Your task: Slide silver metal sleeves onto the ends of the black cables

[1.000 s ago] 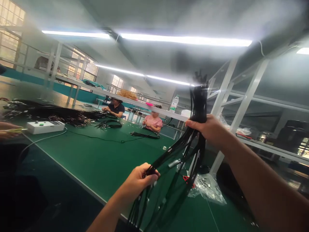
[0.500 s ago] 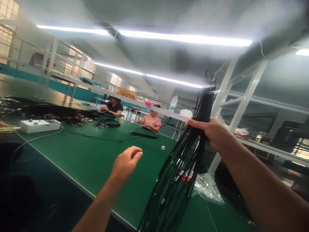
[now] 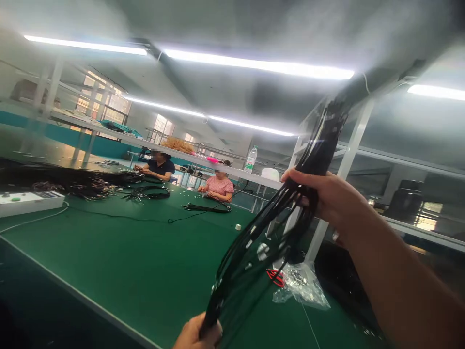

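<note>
Cables [image 3: 271, 206], black and bunched, are running diagonally between the person's two hands above the green table [image 3: 145, 257]. The right hand [image 3: 329, 191] is clamping them high up, the upper ends rising past the fist. Lower and to the left, the left hand [image 3: 201, 333] is clasping a narrower gathering of cables near the bottom edge of view. Other cables are dangling loose below the right hand, and a clear plastic bag [image 3: 307, 288] is lying on the table beyond them.

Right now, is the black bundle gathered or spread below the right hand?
Spread: strands part below the right hand, green tabletop showing between.
</note>
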### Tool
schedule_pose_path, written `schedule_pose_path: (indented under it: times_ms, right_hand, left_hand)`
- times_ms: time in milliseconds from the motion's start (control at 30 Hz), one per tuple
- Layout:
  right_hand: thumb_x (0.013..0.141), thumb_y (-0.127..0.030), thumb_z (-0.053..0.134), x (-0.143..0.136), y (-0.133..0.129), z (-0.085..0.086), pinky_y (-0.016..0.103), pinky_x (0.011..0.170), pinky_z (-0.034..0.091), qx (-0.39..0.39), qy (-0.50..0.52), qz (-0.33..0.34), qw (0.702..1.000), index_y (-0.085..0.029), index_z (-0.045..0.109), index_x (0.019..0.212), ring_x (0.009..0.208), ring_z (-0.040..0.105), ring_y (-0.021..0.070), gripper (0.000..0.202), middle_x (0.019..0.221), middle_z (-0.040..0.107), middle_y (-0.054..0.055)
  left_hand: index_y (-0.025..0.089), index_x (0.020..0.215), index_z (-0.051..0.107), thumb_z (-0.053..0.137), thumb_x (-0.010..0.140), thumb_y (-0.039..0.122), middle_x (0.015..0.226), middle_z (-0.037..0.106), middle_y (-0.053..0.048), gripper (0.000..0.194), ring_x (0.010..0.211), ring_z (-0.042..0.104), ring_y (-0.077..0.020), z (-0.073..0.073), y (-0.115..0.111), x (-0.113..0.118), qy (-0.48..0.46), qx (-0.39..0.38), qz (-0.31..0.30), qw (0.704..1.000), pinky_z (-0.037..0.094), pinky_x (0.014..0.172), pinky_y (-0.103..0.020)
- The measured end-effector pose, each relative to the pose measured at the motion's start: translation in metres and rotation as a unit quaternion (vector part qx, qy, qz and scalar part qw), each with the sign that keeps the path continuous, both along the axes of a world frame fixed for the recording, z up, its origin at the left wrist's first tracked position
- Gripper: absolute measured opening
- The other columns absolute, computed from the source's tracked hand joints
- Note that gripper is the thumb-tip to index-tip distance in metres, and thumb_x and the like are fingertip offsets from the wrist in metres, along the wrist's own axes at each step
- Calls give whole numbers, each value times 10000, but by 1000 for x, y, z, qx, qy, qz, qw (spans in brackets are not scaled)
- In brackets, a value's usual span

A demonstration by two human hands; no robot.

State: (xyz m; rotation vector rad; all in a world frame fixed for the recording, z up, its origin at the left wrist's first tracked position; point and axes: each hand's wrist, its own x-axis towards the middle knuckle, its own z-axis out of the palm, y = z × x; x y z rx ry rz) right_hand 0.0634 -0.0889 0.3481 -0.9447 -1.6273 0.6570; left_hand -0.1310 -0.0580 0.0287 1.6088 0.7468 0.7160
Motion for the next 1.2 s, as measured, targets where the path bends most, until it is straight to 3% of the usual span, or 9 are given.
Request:
schedule_pose_path:
  times_ms: [133, 167, 267, 333, 433, 500, 733, 1000, 1200]
  right_hand:
    - [624, -293, 758, -7, -1, -4, 173, 316, 314, -34, -49, 14, 998, -105, 655, 710, 407, 453, 59, 231, 592, 560, 18]
    - [638, -304, 751, -10, -1, -5, 169, 311, 303, -33, -54, 26, 998, -109, 659, 726, 400, 439, 52, 233, 582, 547, 9]
    - [646, -309, 748, -18, -3, -7, 178, 329, 347, -36, -65, 41, 996, -118, 652, 723, 405, 447, 59, 228, 558, 532, -2]
    - [616, -281, 766, -18, -4, -7, 203, 362, 408, -39, -61, 9, 997, -120, 630, 663, 436, 497, 92, 216, 556, 547, 10]
    - [635, -282, 749, -11, -3, -8, 191, 360, 399, -46, -41, 13, 998, -123, 641, 669, 454, 505, 90, 196, 579, 558, 12]
    - [674, -300, 723, -2, -2, -10, 157, 338, 343, -73, -37, 56, 995, -125, 660, 719, 425, 455, 51, 192, 585, 552, -1]
    - [702, -342, 705, 18, 2, -15, 135, 345, 302, -126, -21, 134, 983, -135, 662, 770, 393, 386, 13, 222, 595, 537, -25]
    - [681, -317, 721, 17, 6, -27, 146, 340, 285, -96, -19, 53, 994, -129, 670, 783, 422, 405, 28, 220, 617, 540, -13]
    - [716, -344, 693, 21, 9, -33, 161, 340, 290, -117, -35, 82, 989, -150, 663, 793, 402, 389, 32, 211, 604, 535, -16]
  left_hand:
    - [259, 1029, 640, 784, 563, 383, 1080, 631, 14, 503, 1045, 517, -242, 56, -5, -13, -7, 121, 82, 989, 368, 906, -309]
    - [252, 1062, 621, 683, 691, 397, 1110, 617, -3, 403, 1039, 520, -221, 76, -6, -12, -35, 185, 90, 978, 380, 892, -305]
    - [166, 739, 649, 604, 754, 378, 702, 612, 2, 217, 681, 543, -143, 127, -6, -6, -66, 241, 85, 965, 422, 652, -243]
    - [169, 747, 621, 505, 824, 399, 653, 552, 22, 268, 633, 487, -115, 145, -5, -2, -91, 242, 126, 958, 395, 623, -226]
    - [186, 879, 624, 557, 795, 392, 767, 582, 14, 232, 697, 497, -120, 146, -6, 3, -101, 232, 120, 960, 400, 653, -228]
    - [166, 807, 636, 676, 690, 352, 696, 570, 22, 223, 633, 484, -112, 140, -8, 4, -93, 218, 92, 967, 390, 594, -219]
    - [145, 675, 642, 642, 700, 409, 608, 543, 19, 265, 586, 462, -109, 139, -8, -9, -89, 203, 99, 970, 370, 563, -224]
    - [163, 708, 646, 624, 724, 338, 643, 570, 17, 177, 631, 490, -122, 135, -3, -6, -66, 215, 144, 964, 380, 594, -223]
    - [169, 832, 640, 652, 707, 283, 748, 604, 11, 169, 687, 512, -123, 137, -6, -1, -63, 212, 114, 968, 402, 638, -229]
